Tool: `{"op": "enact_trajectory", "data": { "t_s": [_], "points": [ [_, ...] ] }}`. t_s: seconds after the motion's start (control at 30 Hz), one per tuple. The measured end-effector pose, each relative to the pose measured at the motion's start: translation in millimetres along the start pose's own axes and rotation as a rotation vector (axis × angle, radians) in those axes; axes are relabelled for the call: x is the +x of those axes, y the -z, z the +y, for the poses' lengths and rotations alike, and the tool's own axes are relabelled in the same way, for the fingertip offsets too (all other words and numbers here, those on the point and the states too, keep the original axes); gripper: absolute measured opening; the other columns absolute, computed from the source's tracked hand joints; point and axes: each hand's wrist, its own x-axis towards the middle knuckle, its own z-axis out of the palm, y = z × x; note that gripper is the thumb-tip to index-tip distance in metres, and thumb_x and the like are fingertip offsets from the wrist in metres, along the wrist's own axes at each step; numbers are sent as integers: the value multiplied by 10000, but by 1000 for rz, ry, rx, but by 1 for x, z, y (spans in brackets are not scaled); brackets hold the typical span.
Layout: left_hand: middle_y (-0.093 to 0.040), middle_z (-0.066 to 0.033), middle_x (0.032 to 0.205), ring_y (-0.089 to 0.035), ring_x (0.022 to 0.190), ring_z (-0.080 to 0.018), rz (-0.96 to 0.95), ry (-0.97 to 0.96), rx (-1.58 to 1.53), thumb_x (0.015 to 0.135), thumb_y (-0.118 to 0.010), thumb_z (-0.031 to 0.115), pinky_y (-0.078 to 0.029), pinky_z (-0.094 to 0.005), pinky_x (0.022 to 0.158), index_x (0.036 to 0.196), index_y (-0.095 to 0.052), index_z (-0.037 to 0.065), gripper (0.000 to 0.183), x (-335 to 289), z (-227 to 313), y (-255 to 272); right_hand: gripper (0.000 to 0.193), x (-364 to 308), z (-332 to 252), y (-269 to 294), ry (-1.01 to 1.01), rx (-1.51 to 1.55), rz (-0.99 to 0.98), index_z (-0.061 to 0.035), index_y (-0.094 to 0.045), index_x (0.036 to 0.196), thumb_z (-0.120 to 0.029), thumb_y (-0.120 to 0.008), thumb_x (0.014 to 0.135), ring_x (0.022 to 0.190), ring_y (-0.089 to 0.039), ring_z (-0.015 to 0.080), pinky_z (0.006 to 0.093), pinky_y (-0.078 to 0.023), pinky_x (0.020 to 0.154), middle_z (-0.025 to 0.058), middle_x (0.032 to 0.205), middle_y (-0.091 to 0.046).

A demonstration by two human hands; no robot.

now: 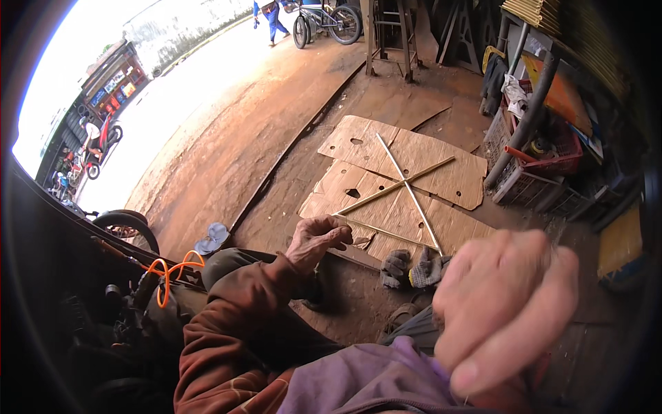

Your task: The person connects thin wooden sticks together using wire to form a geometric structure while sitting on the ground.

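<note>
My left hand (318, 241) hangs in front of my knee with its fingers curled in. Its knuckles appear next to one corner of a thin metal rod frame (405, 182); whether they touch it, or hold anything, I cannot tell. Two of the rods cross in an X and a third joins two of their ends, all lying on flattened brown cardboard (460, 181). Raised close to the camera is my right hand (507, 297), closed and slightly blurred, the inside of its grip hidden. Between the hands lie a dark grey glove (395, 268) and a lighter grey glove (426, 270).
Plastic crates (529, 188) and upright poles stand at the right. An orange coiled hose (165, 277) hangs at the left, near a black tyre (124, 231). A metal strip (296, 146) crosses the dirt floor. Farther off are a bicycle (327, 26), a walking person (271, 19) and a red motorbike (105, 141).
</note>
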Motion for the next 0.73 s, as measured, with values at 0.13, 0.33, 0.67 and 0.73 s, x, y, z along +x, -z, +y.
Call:
{"op": "enact_trajectory", "data": {
  "t_s": [0.13,0.33,0.67,0.73],
  "points": [
    [-707,-83,875,-666,782,-153,26,-33,27,921,-692,196,-542,-282,712,962,-669,-10,211,9,6,-6,107,-34,37,43,-446,-126,393,-4,-618,881,-83,-687,903,562,-520,56,225,-409,483,36,666,-611],
    [-707,-93,874,-668,796,-154,25,-73,96,909,-691,96,-541,-283,744,946,-679,-27,129,11,6,-9,99,-142,152,86,-751,-79,653,-16,-654,892,-105,-690,915,473,-476,36,189,-349,415,11,623,-606],
    [-696,-39,889,-622,853,-87,15,-98,74,861,-735,42,-505,-230,768,928,-704,1,85,8,10,-25,133,-181,183,69,-883,182,565,-4,-651,911,-129,-695,917,491,-495,50,205,-354,419,43,649,-620],
    [-692,-131,1011,-658,935,-206,-171,-248,648,889,-693,15,-510,-305,881,996,-697,13,107,7,18,-18,193,-190,189,66,-871,160,520,3,-639,968,-167,-709,909,481,-506,55,216,-380,429,39,646,-625]
  ]
}}
